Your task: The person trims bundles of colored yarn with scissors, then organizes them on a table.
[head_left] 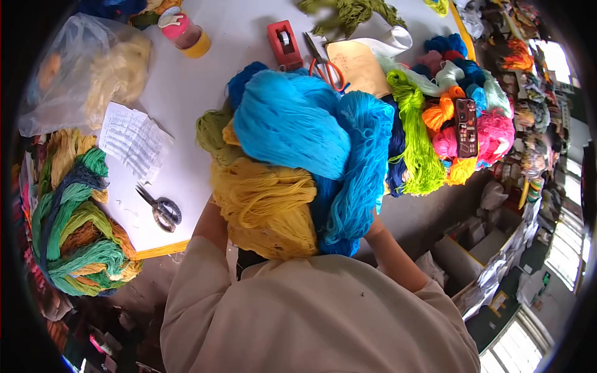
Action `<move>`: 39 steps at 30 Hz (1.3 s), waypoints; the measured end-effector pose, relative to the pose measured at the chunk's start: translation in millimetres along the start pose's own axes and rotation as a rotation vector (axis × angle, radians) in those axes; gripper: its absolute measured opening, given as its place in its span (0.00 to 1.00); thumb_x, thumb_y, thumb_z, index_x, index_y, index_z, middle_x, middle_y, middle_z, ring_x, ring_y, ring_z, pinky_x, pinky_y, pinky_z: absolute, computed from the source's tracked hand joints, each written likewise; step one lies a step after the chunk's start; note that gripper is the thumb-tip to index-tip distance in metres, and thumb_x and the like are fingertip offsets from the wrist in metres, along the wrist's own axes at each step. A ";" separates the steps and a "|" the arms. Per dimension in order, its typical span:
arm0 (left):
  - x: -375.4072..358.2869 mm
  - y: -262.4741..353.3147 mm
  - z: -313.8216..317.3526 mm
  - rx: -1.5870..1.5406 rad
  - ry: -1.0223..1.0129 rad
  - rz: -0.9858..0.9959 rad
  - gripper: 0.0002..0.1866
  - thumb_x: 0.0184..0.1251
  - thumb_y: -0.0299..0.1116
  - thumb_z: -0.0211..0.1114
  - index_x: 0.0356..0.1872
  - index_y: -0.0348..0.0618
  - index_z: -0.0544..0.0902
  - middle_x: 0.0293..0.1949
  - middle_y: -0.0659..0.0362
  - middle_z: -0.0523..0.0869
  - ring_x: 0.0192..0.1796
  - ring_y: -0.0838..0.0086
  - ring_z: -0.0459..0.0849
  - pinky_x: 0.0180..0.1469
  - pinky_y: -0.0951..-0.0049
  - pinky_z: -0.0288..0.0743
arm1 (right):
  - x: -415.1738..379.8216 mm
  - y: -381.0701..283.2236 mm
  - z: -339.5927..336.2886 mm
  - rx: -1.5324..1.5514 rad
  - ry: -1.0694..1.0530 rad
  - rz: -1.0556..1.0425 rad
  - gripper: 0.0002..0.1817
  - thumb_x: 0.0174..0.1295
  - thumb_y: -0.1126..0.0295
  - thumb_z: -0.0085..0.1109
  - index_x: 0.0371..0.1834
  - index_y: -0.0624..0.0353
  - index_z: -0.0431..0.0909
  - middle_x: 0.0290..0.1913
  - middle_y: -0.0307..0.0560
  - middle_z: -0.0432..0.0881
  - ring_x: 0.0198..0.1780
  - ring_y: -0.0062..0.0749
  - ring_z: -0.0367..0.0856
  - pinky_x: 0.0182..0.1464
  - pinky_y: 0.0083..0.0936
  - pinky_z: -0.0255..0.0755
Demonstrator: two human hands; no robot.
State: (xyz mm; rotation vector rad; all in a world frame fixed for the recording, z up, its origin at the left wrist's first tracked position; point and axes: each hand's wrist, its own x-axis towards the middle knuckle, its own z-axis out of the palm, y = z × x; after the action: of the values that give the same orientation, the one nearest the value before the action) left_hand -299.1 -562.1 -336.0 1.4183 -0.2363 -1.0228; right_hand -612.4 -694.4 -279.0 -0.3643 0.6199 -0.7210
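Landmark: the big sky-blue hank of loose yarn point(289, 121), on top of a bundle at the front edge of the white table point(186, 149), close against the person's torso. Against its near side: an ochre-yellow yarn hank point(267, 205). Right of it: a deeper-blue ropey skein point(362, 168). Left of it: an olive-green hank point(214, 133), partly covered.

Left hand point(215, 215) goes in behind the ochre hank, near-left of the landmark; right hand point(375, 227) is at the deeper-blue skein, near-right. Fingers hidden on both, so can't tell if they're gripping or just propping. Whether the table bears any weight: also can't tell.

Step in hand, my read: holding the stack together from both sides. Next move calls for even support under both sides; loose strands could slip or snag.

Just beyond the landmark: orange-handled scissors point(328, 68), a red tape dispenser point(285, 45), a tan paper sheet point(359, 67). Right of it: a lime-green skein point(410, 133), then a multicoloured yarn heap point(495, 133). Left of it: a handwritten white sheet point(134, 142), black-handled scissors point(165, 214), a green-and-brown yarn pile point(87, 248).
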 end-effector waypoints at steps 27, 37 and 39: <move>49.2 49.4 5.2 0.447 -0.084 0.384 0.38 0.70 0.55 0.57 0.75 0.46 0.62 0.70 0.41 0.68 0.69 0.45 0.68 0.69 0.47 0.64 | -31.3 31.5 66.8 -0.774 -0.029 0.010 0.34 0.67 0.67 0.64 0.75 0.55 0.61 0.67 0.51 0.74 0.66 0.40 0.74 0.70 0.40 0.67; 46.2 126.5 3.7 0.816 -0.368 0.612 0.40 0.69 0.55 0.58 0.77 0.47 0.61 0.72 0.40 0.66 0.71 0.44 0.66 0.70 0.46 0.62 | 8.9 93.4 180.2 -0.737 -0.326 -0.122 0.49 0.67 0.48 0.62 0.81 0.59 0.45 0.80 0.57 0.53 0.78 0.49 0.52 0.80 0.43 0.42; 36.5 140.5 -3.6 0.899 -0.364 0.648 0.40 0.69 0.55 0.59 0.77 0.47 0.60 0.72 0.40 0.66 0.72 0.44 0.65 0.71 0.46 0.62 | 26.2 123.8 180.9 -0.926 -0.402 -0.354 0.56 0.63 0.48 0.65 0.82 0.61 0.39 0.82 0.62 0.40 0.81 0.59 0.41 0.80 0.49 0.33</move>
State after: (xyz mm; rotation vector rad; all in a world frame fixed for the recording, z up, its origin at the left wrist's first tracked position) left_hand -213.7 -609.1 -228.4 1.7296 -1.4650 -0.6166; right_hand -419.7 -608.2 -214.5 -1.4663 0.4747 -0.6306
